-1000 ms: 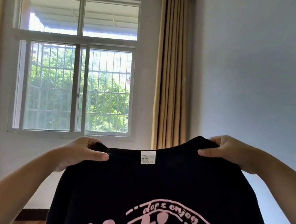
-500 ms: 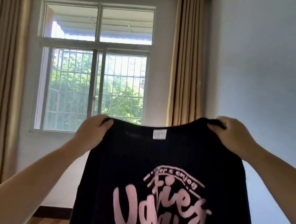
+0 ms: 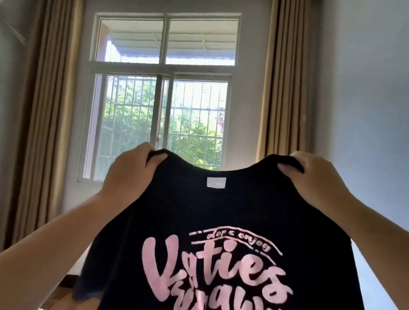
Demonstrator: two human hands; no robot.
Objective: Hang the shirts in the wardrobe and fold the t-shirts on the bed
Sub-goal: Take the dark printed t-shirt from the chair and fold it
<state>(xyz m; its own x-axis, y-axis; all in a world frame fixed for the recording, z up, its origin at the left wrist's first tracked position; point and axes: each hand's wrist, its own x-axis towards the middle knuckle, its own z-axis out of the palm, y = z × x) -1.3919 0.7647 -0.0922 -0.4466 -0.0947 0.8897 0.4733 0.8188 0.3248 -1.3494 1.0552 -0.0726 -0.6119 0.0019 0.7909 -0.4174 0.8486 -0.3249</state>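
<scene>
Slippage is the main worry imo. Both hands are well apart, each clamped on one shoulder of the black t-shirt (image 3: 229,212): the left hand (image 3: 129,172) bunches the cloth at its corner, and the right hand (image 3: 319,183) is curled over the other. Each grip only has a small wad of fabric near the neckline, so if one lets go the whole thing would swing down off one side and the fold would start crooked.

It's also held up in the air in front of the window (image 3: 158,94), not laid flat on anything, so putting it down carelessly could trap a sleeve (image 3: 101,272) underneath.

Shirt itself: black and floppy looking, with big pink lettering on the side facing the person and a small white label (image 3: 216,182) just under the neck. The hem runs out of view below.
</scene>
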